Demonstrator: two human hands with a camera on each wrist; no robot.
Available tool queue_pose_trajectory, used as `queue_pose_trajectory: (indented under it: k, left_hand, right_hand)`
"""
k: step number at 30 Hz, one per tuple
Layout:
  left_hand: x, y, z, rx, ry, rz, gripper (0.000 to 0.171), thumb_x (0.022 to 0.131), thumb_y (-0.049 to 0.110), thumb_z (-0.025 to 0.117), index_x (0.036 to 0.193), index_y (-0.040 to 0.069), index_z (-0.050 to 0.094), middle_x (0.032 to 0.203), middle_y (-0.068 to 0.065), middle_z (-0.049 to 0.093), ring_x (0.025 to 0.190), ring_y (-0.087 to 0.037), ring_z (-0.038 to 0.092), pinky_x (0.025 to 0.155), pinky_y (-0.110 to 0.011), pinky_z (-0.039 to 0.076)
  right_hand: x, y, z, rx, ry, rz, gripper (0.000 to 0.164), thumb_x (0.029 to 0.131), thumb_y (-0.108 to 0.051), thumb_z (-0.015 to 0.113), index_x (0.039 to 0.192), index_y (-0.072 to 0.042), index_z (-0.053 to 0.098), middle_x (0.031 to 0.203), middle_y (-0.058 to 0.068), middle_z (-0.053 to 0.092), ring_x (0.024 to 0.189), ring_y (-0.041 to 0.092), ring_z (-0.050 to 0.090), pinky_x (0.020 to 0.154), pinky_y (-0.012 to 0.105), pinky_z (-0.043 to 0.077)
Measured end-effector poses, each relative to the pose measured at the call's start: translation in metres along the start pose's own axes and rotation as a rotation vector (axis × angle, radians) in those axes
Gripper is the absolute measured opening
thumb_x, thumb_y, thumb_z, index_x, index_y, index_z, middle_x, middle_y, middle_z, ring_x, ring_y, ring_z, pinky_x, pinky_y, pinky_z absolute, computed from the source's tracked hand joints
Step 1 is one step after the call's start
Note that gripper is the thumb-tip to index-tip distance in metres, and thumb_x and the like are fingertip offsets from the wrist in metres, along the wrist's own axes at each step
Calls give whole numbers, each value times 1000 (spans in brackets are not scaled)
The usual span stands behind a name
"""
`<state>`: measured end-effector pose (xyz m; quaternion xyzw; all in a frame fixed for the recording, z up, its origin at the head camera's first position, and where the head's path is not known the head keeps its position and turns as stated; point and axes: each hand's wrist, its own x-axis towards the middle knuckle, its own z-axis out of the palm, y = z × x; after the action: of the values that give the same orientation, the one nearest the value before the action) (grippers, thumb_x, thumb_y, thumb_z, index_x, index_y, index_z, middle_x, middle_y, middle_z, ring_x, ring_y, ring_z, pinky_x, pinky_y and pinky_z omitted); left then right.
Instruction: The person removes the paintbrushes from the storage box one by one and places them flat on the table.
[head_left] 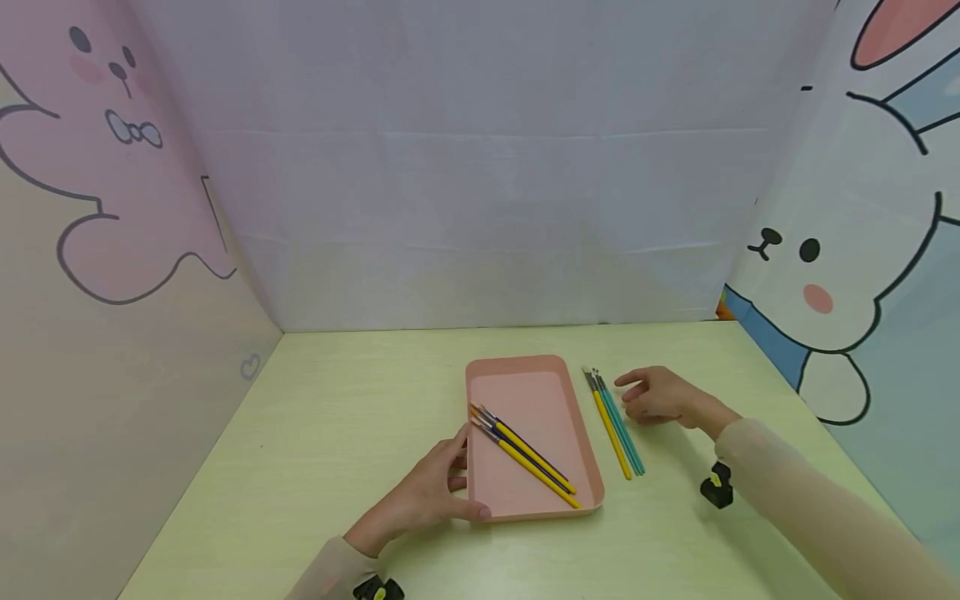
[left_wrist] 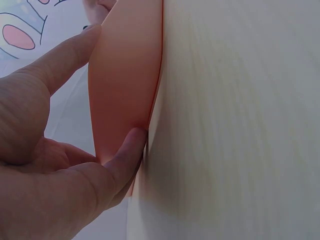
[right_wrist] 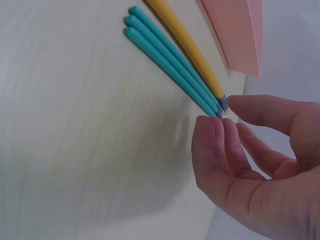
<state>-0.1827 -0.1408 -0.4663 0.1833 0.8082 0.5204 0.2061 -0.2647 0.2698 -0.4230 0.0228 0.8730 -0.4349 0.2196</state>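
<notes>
I find the left hand (head_left: 423,485) gripping the tray (head_left: 517,383); the right hand (head_left: 662,396), empty, thumb and fingers apart, beside loose brushes (head_left: 622,429) on the table (head_left: 337,417). Apparent step: reaching; next calls for a pinch.

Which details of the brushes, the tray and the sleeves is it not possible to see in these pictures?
- Brushes in the tray: in the left wrist view, the side wall of the tray hides them.
- Teal brushes: bristles hidden behind the right hand in the right wrist view, too small in the head view.
- Loose yellow brush: handle end cut off by the right wrist view's top edge.
- Left sleeve: cut off by the head view's bottom edge.
</notes>
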Motion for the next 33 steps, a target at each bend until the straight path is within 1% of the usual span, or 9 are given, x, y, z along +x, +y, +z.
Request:
queue_pose_trajectory:
  k: [2,6,11,15,19,22,24,29,33]
  left_hand:
    - [0,0,0,-4,0,0,130,78,19,98,172,14,8,156,-20,39,134,-30,56,108,-31,56]
    - [0,1,-1,-10,-3,2,130,78,18,97,172,14,8,156,-20,38,134,-31,56,107,-30,56]
    - [-1,1,-1,-15,-6,1,130,78,19,98,172,14,7,156,-21,37,135,-32,56,107,-30,56]
    - [-1,1,-1,-11,-9,-2,130,79,20,98,172,14,7,156,-20,38,136,-31,55,109,-32,55]
    - [-1,1,0,-6,-9,-3,130,78,19,98,172,14,8,155,-19,39,134,-30,56,108,-33,56]
    - [0,1,0,-1,-7,-2,130,78,19,98,172,15,8,155,-19,39,134,-30,56,108,-32,56]
    - [0,1,0,1,-6,-1,130,78,19,98,172,15,8,155,-19,39,135,-30,56,108,-32,55]
    - [0,2,0,-7,-8,-1,130,78,18,98,172,15,8,154,-19,39,133,-30,56,107,-32,56]
    - [0,2,0,-17,-12,6,130,78,16,98,172,15,8,153,-20,39,132,-30,57,105,-30,57]
  right_hand:
    - [-2,-4,0,-13,2,-26,62,94,-2,72,151,5,49,127,22,63,97,24,65,83,34,65]
    - [-9,-16,1,-42,-8,-105,60,94,-2,72,150,6,51,129,25,62,98,25,65,82,35,65]
    - [-17,-34,8,-51,-40,-193,58,95,0,70,150,5,52,133,29,60,97,24,67,84,37,64]
    - [-21,-45,15,-66,-69,-255,55,96,0,70,148,5,54,133,28,61,98,23,68,84,36,62]
    - [-24,-55,20,-90,-81,-306,54,94,-2,72,146,4,57,131,26,62,100,24,66,85,34,62]
    - [-24,-61,25,-102,-82,-331,55,92,-3,75,145,2,59,130,25,63,100,25,65,85,33,61]
    - [-24,-64,28,-107,-92,-351,55,92,-3,75,145,2,59,131,25,62,101,25,65,86,33,61]
    - [-21,-73,37,-102,-119,-370,55,94,-4,76,146,2,58,132,22,63,106,27,66,90,35,63]
    - [-15,-80,46,-119,-119,-369,54,94,-3,76,145,1,60,130,18,64,110,30,64,90,35,64]
